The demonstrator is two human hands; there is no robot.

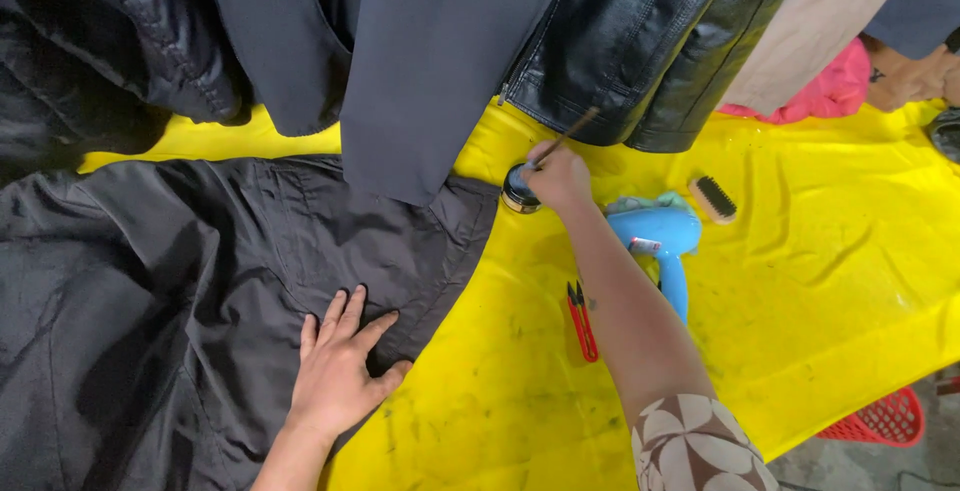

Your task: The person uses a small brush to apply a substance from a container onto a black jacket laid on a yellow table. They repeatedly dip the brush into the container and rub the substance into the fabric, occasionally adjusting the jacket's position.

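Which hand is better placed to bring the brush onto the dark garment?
Probably the right hand: it already grips the thin wooden-handled brush, tip in the small round tin. The left hand lies flat on the dark grey garment, pinning it.

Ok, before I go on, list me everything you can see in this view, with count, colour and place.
dark garment: one, charcoal grey, spread flat on the left
yellow sheet: one, yellow, stained, covering the work surface
hanging clothes: several, dark grey, glossy black and one tan, along the top
small round tin: one, dark with a metal rim, at centre
thin brush: one, brown handle, dipped toward the tin
blue handheld appliance: one, light blue, right of centre
thread snips: one, red and black, on the sheet
bristle brush: one, tan with black bristles
pink cloth: one, upper right
red basket: one, lower right
left hand: flat on the garment
right hand: holding the thin brush
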